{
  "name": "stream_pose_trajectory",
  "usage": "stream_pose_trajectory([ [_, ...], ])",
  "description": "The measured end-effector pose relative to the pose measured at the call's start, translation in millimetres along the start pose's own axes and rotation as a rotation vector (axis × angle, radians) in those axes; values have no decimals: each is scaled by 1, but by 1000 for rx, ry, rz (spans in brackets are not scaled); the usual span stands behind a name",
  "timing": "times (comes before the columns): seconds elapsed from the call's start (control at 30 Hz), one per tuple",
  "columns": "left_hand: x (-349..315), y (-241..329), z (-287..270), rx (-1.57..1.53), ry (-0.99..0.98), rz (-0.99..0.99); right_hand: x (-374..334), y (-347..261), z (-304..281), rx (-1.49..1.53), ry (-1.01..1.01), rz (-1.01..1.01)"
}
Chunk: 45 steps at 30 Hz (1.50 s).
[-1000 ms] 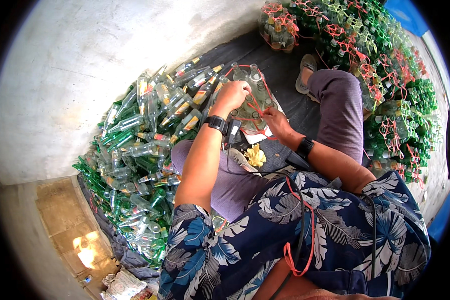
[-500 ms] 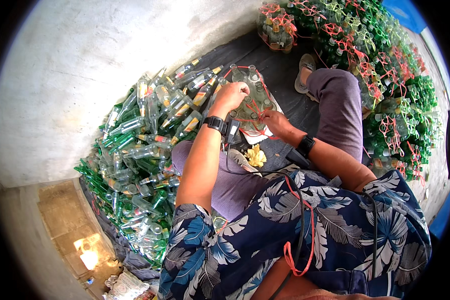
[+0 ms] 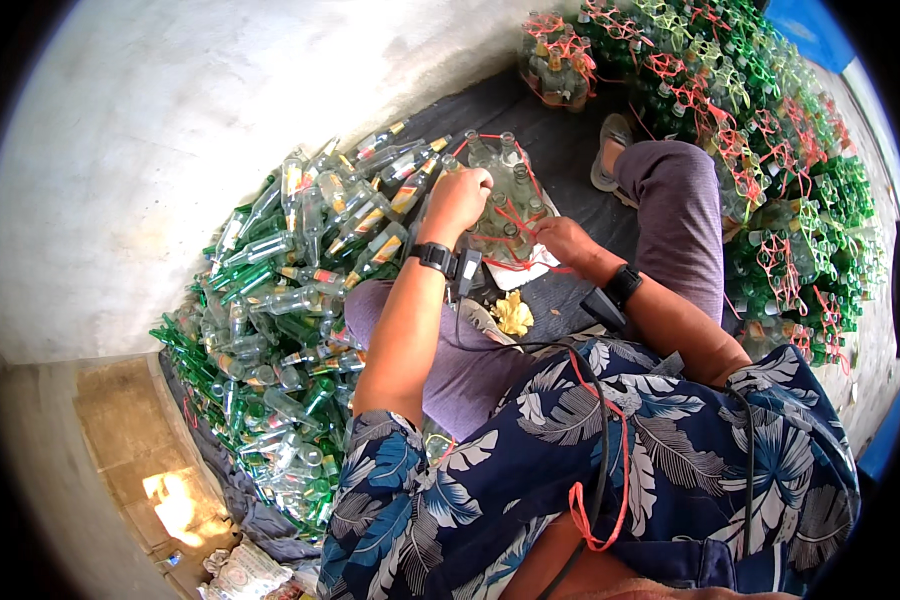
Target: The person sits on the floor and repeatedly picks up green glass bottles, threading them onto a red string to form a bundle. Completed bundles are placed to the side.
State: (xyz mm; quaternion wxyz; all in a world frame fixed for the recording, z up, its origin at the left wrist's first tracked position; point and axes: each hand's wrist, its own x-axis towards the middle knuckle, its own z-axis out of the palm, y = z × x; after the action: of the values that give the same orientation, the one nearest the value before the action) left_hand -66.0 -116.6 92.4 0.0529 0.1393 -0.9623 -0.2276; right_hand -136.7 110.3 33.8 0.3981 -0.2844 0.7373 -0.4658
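Observation:
A group of clear glass bottles (image 3: pixel 519 190) stands upright on a white board (image 3: pixel 536 257) in front of me, with red plastic string (image 3: pixel 505 265) looped around and between the necks. My left hand (image 3: pixel 458 203) is closed at the left side of the group, over the bottle tops; whatever its fingers hold is hidden. On the near right side, my right hand (image 3: pixel 572 245) has thumb and fingers pinched together on the red string. Under the hands, the string's lower strands sag across the board's near edge.
A large heap of loose bottles (image 3: pixel 300 290) lies to my left against the white wall (image 3: pixel 170 170). Several tied bundles of green bottles (image 3: pixel 770 190) stand at the right. A yellow crumpled piece (image 3: pixel 512 314) lies near my foot, and a black cable (image 3: pixel 530 346) crosses my lap.
My right hand has shifted slightly right, away from the bottle necks. My left hand has moved a little down and left, still closed. The bottles remain in place.

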Motion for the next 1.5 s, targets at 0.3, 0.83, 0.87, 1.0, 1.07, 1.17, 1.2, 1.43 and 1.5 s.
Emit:
stream_pose_trajectory([
  [0.3, -63, 66, -1, -34, 81, 66, 11, 15, -7, 17, -23, -201],
  [0.83, -70, 50, 27, 64, 148, 154, 5, 20, -14, -137, -42, -155],
  [0.87, -71, 50, 27, 77, 154, 150, 3, 17, -14, -130, -40, -128],
  [1.0, -68, 51, 25, 91, 152, 145, 13, 38, -18, -416, -42, -441],
  [1.07, -68, 48, 22, 78, 145, 137, 13, 43, -17, -297, -39, -409],
  [1.17, -69, 47, 22, 67, 130, 100, 11, 42, -18, -319, -41, -463],
  [1.2, -70, 47, 23, 78, 136, 97, 9, 39, -19, -363, -45, -496],
  [1.43, -73, 52, 35, 84, 237, 102, -2, 10, -22, -110, -18, -194],
  [1.5, -73, 53, 44, 101, 319, 140, -8, -6, -26, -181, -30, -128],
])
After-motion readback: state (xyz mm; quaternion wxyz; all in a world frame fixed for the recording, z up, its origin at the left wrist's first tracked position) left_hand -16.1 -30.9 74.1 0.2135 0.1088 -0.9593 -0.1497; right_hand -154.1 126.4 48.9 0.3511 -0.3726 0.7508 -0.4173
